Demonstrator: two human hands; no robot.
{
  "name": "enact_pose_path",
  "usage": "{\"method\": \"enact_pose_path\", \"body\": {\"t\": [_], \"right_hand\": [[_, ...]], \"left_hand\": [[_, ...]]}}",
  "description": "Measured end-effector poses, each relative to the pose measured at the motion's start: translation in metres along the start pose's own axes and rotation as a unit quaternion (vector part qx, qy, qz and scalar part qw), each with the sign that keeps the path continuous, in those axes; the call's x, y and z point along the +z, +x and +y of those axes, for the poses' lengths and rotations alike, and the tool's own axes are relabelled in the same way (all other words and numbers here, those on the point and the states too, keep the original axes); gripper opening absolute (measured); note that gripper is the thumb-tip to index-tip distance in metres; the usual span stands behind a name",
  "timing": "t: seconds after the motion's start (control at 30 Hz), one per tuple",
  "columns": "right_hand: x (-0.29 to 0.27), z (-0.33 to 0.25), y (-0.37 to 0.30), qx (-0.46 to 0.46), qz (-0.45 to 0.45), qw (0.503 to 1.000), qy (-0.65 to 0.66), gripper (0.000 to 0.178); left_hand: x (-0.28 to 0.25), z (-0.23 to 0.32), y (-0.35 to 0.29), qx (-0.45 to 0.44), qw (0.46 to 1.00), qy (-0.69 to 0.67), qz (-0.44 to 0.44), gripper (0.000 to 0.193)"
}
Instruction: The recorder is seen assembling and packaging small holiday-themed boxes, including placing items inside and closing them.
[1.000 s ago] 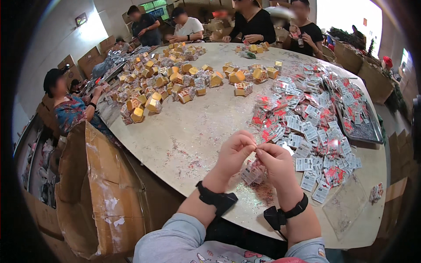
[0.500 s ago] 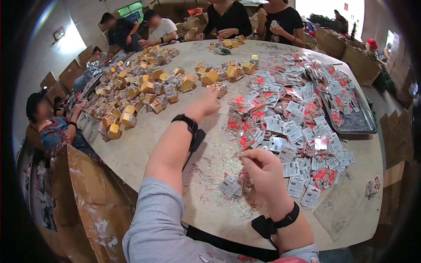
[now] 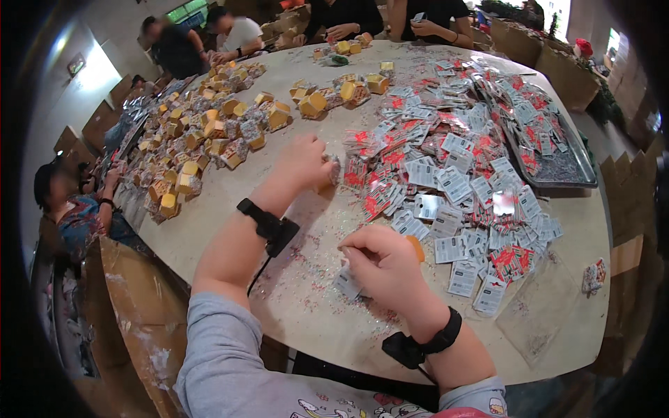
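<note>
My left hand is closed around a small clear-wrapped pack with a yellow piece, partly hidden by the fingers, just above the table. Closer to me, my right hand has thumb and forefinger pinched together. What they grip is hidden or too small to name. An orange-yellow piece shows from behind this hand; whether the hand holds it I cannot tell. Below the right fingers lies a grey-white printed card, partly covered. Beside the right hand spreads a pile of red and white cards.
Many yellow hexagonal packs cover the table's left and far side. A metal tray heaped with cards stands at right, near a clear plastic bag. Glitter dots the white table. Several people work around it; a cardboard box stands left.
My left hand has closed on the small pack and drawn it a little nearer. My right hand has shifted left over the card, and the orange-yellow piece has come into sight behind it.
</note>
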State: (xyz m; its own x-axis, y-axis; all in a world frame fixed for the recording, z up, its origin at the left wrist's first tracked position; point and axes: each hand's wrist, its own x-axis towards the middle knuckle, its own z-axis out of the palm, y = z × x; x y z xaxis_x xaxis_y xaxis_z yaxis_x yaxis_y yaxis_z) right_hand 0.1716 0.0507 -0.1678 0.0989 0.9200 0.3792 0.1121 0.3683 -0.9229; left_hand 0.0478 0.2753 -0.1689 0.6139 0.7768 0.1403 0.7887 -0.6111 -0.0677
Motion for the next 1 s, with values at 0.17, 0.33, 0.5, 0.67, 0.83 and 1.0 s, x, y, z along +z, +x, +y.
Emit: {"method": "enact_pose_path", "body": {"t": [0.17, 0.33, 0.5, 0.67, 0.83, 1.0], "right_hand": [[0.012, -0.015, -0.009, -0.034, -0.035, 0.999, 0.002, 0.008], [0.006, -0.025, -0.010, -0.132, -0.022, 0.990, -0.050, 0.008], [-0.011, -0.044, -0.011, -0.055, 0.004, 0.998, -0.028, 0.007], [-0.023, -0.047, -0.012, -0.095, 0.039, 0.988, -0.118, 0.009], [-0.027, -0.053, -0.014, -0.094, 0.047, 0.986, -0.129, 0.009], [-0.028, -0.043, -0.013, -0.090, 0.034, 0.982, -0.163, 0.009]], "left_hand": [[0.006, -0.002, -0.020, -0.058, 0.990, -0.109, -0.065, 0.058], [0.009, 0.010, -0.073, -0.021, 0.953, -0.284, -0.107, 0.064], [-0.015, 0.043, -0.126, 0.053, 0.947, -0.311, 0.064, 0.048], [-0.042, 0.077, -0.146, 0.092, 0.834, -0.493, 0.231, 0.059], [-0.026, 0.097, -0.148, 0.159, 0.780, -0.467, 0.384, 0.060], [0.003, 0.098, -0.150, 0.137, 0.745, -0.475, 0.447, 0.061]]}}
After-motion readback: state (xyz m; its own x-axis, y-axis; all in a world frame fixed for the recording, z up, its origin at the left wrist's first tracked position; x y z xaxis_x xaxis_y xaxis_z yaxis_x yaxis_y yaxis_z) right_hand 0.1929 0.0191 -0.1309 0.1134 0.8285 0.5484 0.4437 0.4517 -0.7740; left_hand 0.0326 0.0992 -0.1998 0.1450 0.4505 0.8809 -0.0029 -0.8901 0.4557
